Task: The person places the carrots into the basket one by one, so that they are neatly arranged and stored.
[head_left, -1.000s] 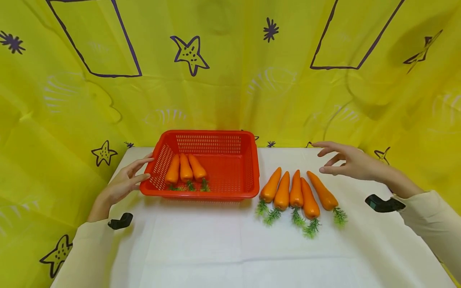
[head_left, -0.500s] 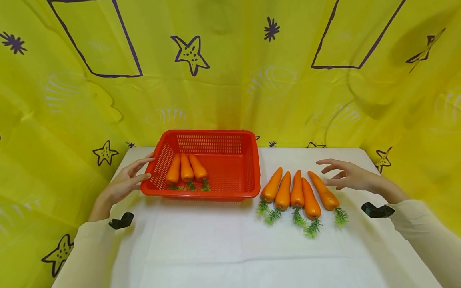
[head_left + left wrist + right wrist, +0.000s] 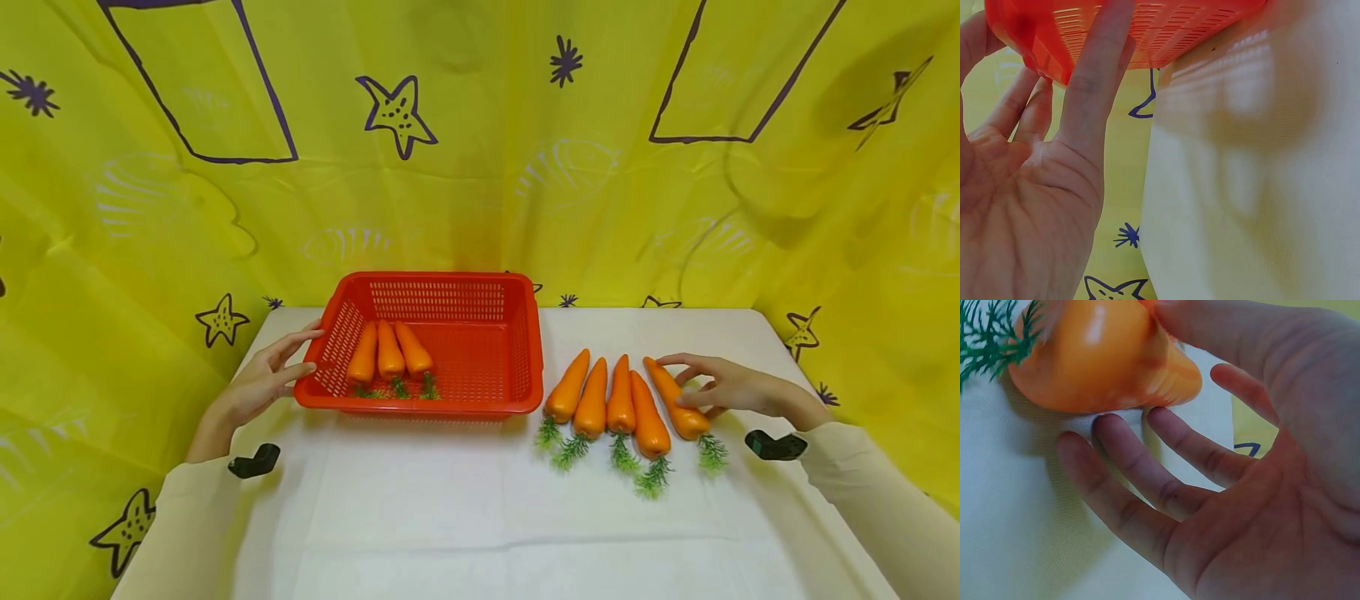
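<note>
My right hand (image 3: 723,385) is at the rightmost orange carrot (image 3: 675,404) on the table, its index finger reaching across the narrow tip. In the right wrist view the thumb overlaps that carrot (image 3: 1104,356), and the other fingers spread loosely along its lower side. My left hand (image 3: 262,375) touches the left end of the red plastic basket (image 3: 480,404) with extended fingers and thumb. From the left wrist, the thumb (image 3: 1094,81) lies against the basket's outer wall (image 3: 1172,31). Three carrots (image 3: 390,354) with green tops lie inside, toward the left end.
Several more carrots (image 3: 621,400) lie fanned side by side between the basket and my right hand, leafy ends toward me. White cloth (image 3: 420,492) covers the table. A yellow curtain (image 3: 465,200) with drawn starfish hangs behind and at both sides.
My right hand has come down and toward me, from above the table to the rightmost carrot. The left hand, the basket and the carrots stay as they were.
</note>
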The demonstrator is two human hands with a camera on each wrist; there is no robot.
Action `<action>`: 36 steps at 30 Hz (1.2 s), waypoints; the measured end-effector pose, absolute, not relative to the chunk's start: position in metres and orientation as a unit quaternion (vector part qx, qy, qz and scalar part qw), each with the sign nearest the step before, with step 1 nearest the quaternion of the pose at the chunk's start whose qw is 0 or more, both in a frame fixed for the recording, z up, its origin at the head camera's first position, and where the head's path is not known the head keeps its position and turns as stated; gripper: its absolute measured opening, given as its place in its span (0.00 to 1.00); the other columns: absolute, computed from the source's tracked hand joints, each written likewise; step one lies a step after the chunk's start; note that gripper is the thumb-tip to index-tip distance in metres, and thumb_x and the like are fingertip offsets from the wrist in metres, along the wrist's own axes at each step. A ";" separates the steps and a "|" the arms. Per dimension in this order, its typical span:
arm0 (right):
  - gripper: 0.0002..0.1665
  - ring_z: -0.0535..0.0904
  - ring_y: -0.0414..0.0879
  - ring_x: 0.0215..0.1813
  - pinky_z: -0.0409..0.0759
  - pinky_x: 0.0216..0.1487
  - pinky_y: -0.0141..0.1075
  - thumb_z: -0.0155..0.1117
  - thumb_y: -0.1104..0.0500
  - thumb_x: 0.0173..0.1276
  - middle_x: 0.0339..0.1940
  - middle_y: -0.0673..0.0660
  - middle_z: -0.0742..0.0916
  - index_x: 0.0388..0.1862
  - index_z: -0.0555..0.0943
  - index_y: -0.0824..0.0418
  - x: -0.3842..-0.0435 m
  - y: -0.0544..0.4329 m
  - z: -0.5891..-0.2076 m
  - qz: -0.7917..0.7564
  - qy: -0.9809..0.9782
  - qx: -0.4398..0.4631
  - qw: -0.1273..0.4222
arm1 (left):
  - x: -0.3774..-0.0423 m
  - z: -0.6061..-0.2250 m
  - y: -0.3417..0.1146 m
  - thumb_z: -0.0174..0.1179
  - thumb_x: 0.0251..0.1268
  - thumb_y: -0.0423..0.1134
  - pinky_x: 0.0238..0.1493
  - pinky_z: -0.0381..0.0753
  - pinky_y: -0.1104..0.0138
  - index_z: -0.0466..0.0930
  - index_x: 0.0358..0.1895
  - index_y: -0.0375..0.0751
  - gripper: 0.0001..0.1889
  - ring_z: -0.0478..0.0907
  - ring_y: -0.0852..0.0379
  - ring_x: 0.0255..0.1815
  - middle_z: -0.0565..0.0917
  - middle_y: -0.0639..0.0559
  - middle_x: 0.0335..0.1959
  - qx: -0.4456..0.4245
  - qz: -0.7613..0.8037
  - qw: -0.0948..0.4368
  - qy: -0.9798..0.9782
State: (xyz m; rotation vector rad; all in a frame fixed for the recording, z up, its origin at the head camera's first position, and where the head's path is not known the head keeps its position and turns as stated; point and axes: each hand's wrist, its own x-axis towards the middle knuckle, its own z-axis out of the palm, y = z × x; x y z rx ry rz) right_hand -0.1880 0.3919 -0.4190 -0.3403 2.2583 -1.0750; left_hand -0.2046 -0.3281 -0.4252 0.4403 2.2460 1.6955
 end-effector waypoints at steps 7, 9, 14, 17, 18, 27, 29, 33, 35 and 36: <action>0.43 0.82 0.57 0.50 0.85 0.45 0.46 0.66 0.58 0.75 0.67 0.79 0.70 0.82 0.57 0.62 -0.188 0.390 -0.422 -0.426 0.839 -0.132 0.312 | -0.205 -0.425 -0.327 0.54 0.80 0.36 0.60 0.72 0.40 0.57 0.81 0.43 0.31 0.40 0.36 0.83 0.45 0.58 0.86 0.149 0.586 0.145 0.783; 0.43 0.82 0.57 0.49 0.85 0.43 0.46 0.67 0.58 0.74 0.66 0.79 0.71 0.81 0.58 0.63 -0.188 0.389 -0.424 -0.425 0.841 -0.130 0.309 | -0.204 -0.425 -0.326 0.54 0.80 0.36 0.60 0.71 0.38 0.58 0.81 0.43 0.31 0.40 0.36 0.83 0.45 0.58 0.86 0.148 0.588 0.144 0.782; 0.44 0.83 0.57 0.47 0.86 0.41 0.45 0.69 0.58 0.73 0.64 0.78 0.74 0.81 0.59 0.64 -0.188 0.385 -0.425 -0.418 0.848 -0.134 0.296 | -0.203 -0.424 -0.325 0.54 0.80 0.36 0.60 0.72 0.39 0.57 0.81 0.42 0.31 0.41 0.35 0.82 0.45 0.57 0.86 0.148 0.588 0.144 0.782; 0.44 0.83 0.57 0.47 0.86 0.41 0.45 0.69 0.57 0.72 0.63 0.78 0.74 0.81 0.60 0.64 -0.188 0.383 -0.425 -0.410 0.854 -0.140 0.289 | -0.203 -0.423 -0.325 0.54 0.80 0.36 0.58 0.76 0.46 0.57 0.81 0.42 0.31 0.42 0.34 0.82 0.45 0.58 0.86 0.146 0.588 0.144 0.783; 0.44 0.83 0.57 0.47 0.86 0.41 0.44 0.69 0.57 0.72 0.63 0.78 0.74 0.81 0.60 0.65 -0.188 0.382 -0.425 -0.408 0.855 -0.141 0.287 | -0.202 -0.423 -0.325 0.54 0.80 0.36 0.58 0.77 0.48 0.57 0.81 0.42 0.31 0.42 0.34 0.82 0.45 0.58 0.86 0.147 0.587 0.145 0.783; 0.44 0.83 0.56 0.48 0.85 0.41 0.44 0.70 0.57 0.72 0.63 0.77 0.75 0.80 0.61 0.64 -0.187 0.381 -0.424 -0.399 0.861 -0.141 0.281 | -0.199 -0.420 -0.323 0.54 0.80 0.36 0.57 0.77 0.47 0.59 0.80 0.43 0.30 0.41 0.32 0.82 0.44 0.55 0.86 0.152 0.586 0.142 0.783; 0.44 0.82 0.56 0.48 0.85 0.41 0.44 0.70 0.56 0.72 0.63 0.77 0.75 0.80 0.61 0.64 -0.186 0.380 -0.423 -0.397 0.863 -0.141 0.280 | -0.199 -0.419 -0.323 0.54 0.80 0.36 0.58 0.76 0.44 0.59 0.80 0.43 0.30 0.41 0.33 0.82 0.44 0.54 0.86 0.155 0.587 0.141 0.782; 0.44 0.82 0.56 0.47 0.85 0.40 0.44 0.70 0.56 0.72 0.62 0.77 0.75 0.80 0.61 0.64 -0.186 0.379 -0.423 -0.387 0.868 -0.145 0.277 | -0.200 -0.420 -0.324 0.53 0.80 0.35 0.57 0.75 0.44 0.59 0.80 0.41 0.29 0.40 0.31 0.82 0.44 0.54 0.86 0.162 0.585 0.139 0.782; 0.44 0.83 0.55 0.45 0.85 0.39 0.43 0.70 0.56 0.72 0.62 0.76 0.76 0.81 0.61 0.64 -0.187 0.379 -0.422 -0.382 0.869 -0.147 0.279 | -0.201 -0.422 -0.325 0.54 0.80 0.35 0.57 0.76 0.46 0.59 0.80 0.41 0.29 0.39 0.32 0.82 0.44 0.54 0.86 0.162 0.586 0.140 0.782; 0.45 0.83 0.55 0.44 0.85 0.39 0.43 0.70 0.56 0.71 0.61 0.76 0.76 0.81 0.61 0.64 -0.188 0.379 -0.421 -0.380 0.869 -0.147 0.281 | -0.202 -0.423 -0.325 0.54 0.80 0.35 0.56 0.77 0.48 0.58 0.80 0.41 0.30 0.39 0.32 0.82 0.44 0.55 0.86 0.162 0.587 0.141 0.781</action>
